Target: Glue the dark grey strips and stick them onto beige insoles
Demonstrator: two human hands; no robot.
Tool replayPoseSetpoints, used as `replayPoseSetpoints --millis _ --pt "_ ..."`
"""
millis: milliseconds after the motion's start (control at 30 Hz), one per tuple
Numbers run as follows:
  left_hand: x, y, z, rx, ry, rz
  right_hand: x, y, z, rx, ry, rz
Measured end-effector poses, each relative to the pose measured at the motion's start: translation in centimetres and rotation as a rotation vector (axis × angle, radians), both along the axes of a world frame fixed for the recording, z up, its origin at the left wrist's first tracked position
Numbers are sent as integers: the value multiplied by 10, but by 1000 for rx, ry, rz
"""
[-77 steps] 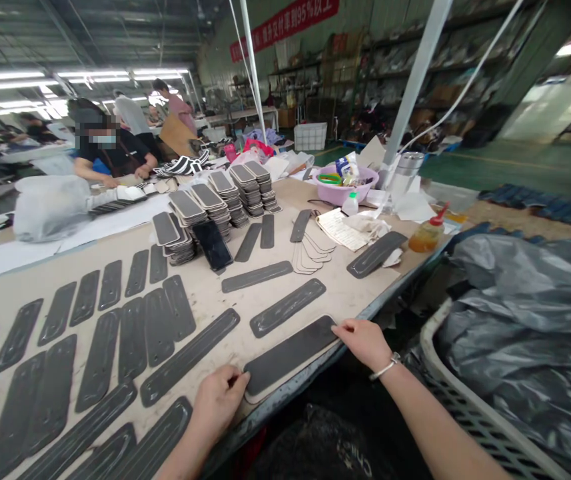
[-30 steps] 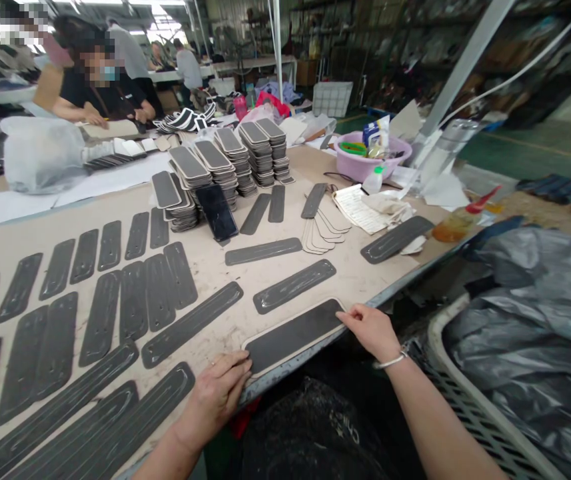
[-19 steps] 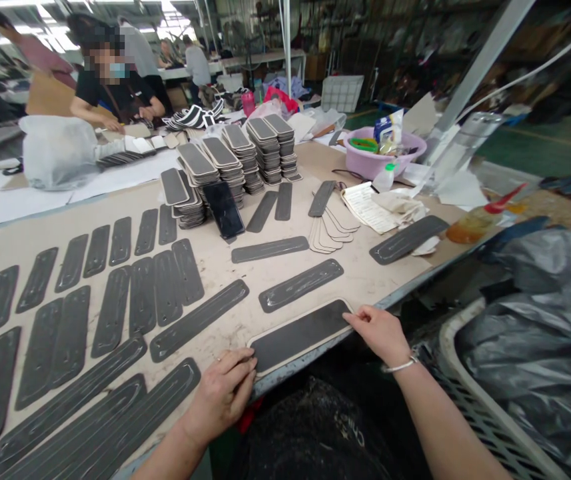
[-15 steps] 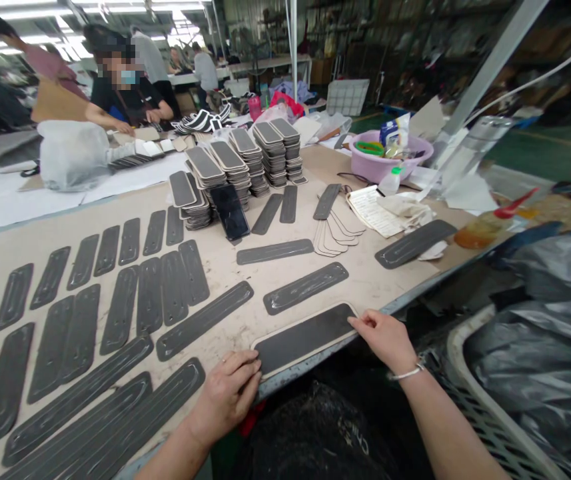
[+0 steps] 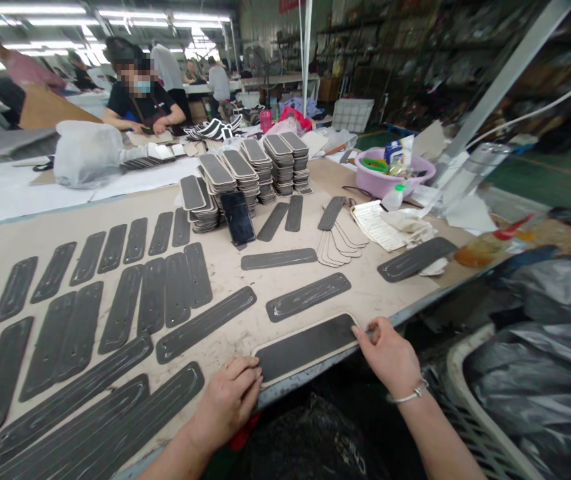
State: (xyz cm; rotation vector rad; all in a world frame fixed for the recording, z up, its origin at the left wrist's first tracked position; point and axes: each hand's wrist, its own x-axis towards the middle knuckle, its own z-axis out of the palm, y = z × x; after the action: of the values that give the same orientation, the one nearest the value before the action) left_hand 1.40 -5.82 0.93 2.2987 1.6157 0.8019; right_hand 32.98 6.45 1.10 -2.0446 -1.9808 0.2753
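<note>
A dark grey rounded panel with a pale border [image 5: 310, 348] lies along the table's front edge. My left hand [image 5: 232, 393] pinches its left end, fingers curled and pressed together. At the panel's right end, my right hand [image 5: 385, 353] grips the corner between thumb and fingers; a bracelet circles that wrist. Just behind lies a grey strip with shiny glue-like lines [image 5: 309, 297]. Another glossy strip [image 5: 206, 325] rests to the left of it, and several more are spread across the left of the table.
Stacks of bordered panels [image 5: 238, 165] stand at the back, with a phone [image 5: 238, 219] leaning on them. A fan of pale pieces [image 5: 340, 245], a notebook [image 5: 372, 223], a purple basin [image 5: 372, 181] and a bottle of amber liquid [image 5: 480, 252] are rightward. A co-worker [image 5: 142, 100] sits across.
My head view has tilted up slightly, so the scene sits a little lower. Both hands stay at the panel's ends, and the right hand's fingers have shifted slightly at its corner.
</note>
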Motion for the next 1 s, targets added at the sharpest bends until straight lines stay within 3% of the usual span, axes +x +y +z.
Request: replayPoseSetpoints --millis 67,167,267,367,500,767,1000 --pt "-1 0 -2 12 0 -11 -6 -6 8 209 63 57" --pt "-2 1 -3 33 0 -28 -31 -22 22 387 94 383" --pt "-2 3 -3 49 3 -34 -69 -44 27 217 54 823" --pt "-2 4 -2 47 4 -29 -96 -59 20 52 64 1046" --pt "-3 4 -3 37 18 -20 -88 -50 8 2 24 1055" --pt "-1 3 0 12 -1 -19 -20 3 -6 71 -161 840" --pt "-2 2 2 4 -104 106 -16 3 -20 135 -143 799"
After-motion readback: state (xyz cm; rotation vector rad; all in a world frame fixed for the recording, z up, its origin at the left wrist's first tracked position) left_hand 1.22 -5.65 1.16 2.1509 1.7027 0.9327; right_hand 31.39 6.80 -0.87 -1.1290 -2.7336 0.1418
